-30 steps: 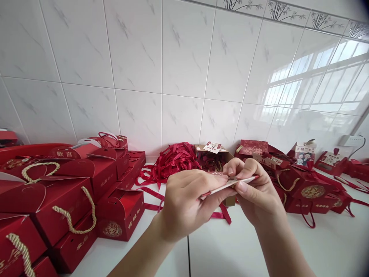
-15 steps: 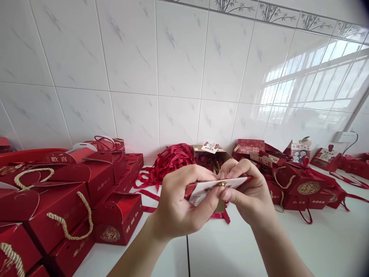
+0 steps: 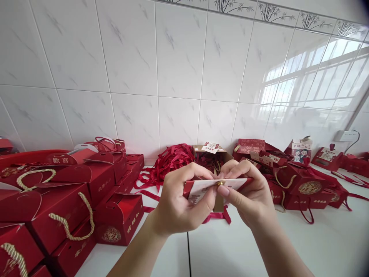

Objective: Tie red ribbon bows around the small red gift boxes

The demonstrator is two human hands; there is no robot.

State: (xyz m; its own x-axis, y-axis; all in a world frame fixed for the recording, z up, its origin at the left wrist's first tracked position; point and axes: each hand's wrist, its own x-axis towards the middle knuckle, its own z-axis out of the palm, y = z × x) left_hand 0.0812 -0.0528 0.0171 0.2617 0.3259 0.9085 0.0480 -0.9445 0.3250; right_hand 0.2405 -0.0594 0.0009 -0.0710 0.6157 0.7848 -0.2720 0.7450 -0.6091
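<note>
Both of my hands hold a small red and white card (image 3: 203, 187) above the white counter (image 3: 236, 250). My left hand (image 3: 180, 202) grips its left end, thumb on the white face. My right hand (image 3: 249, 194) pinches the right end, and its thumb presses near a small gold eyelet (image 3: 220, 183) at the card's top edge. A brownish strip (image 3: 218, 203) hangs from under that thumb. A red ribbon (image 3: 219, 215) lies on the counter just below the card.
Stacked red gift boxes with gold rope handles (image 3: 72, 200) fill the left side. A heap of red ribbons (image 3: 171, 159) and an open cardboard box (image 3: 211, 156) sit by the tiled wall. More red boxes (image 3: 302, 184) stand at the right.
The card has tilted from nearly edge-on to show its white face. My hands moved slightly down and left, and my right thumb now sits by the gold eyelet.
</note>
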